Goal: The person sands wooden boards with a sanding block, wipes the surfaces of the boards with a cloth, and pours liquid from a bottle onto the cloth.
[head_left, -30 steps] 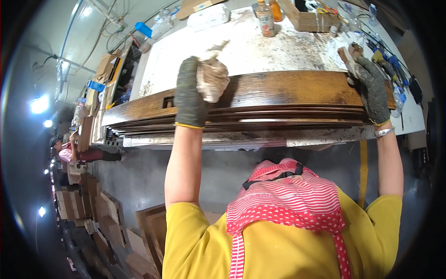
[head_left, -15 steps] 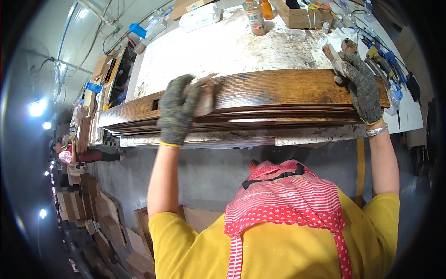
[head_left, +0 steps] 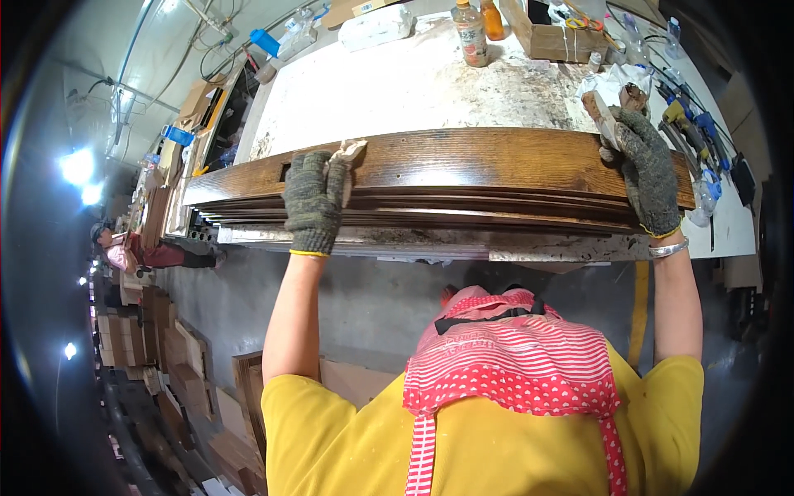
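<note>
A long brown stained wooden board (head_left: 480, 157) lies across the near side of the table, on top of several more boards (head_left: 463, 213). My left hand (head_left: 313, 198), in a dark grey knit glove, is closed around a pale rag (head_left: 347, 155) at the board's left part, beside a small rectangular slot. The rag's rest is hidden under the glove. At the board's right end, my right hand (head_left: 649, 169), gloved alike, is closed around a narrow whitish piece with a brown end (head_left: 601, 116); its exact kind is unclear. A brown-stained wad (head_left: 633, 97) is just beyond those fingers.
Beyond the board spreads a stained white tabletop (head_left: 364, 91). A plastic bottle (head_left: 472, 37), an orange bottle (head_left: 493, 21) and a wooden box (head_left: 556, 41) stand at the back. Tools with blue and yellow handles (head_left: 691, 124) lie right. Far left, another person (head_left: 136, 250) stands among boards.
My left hand, blurred before, has drawn the rag slightly left along the board and now shows sharply. My right hand keeps its place at the board's right end. The whole view has shifted slightly.
</note>
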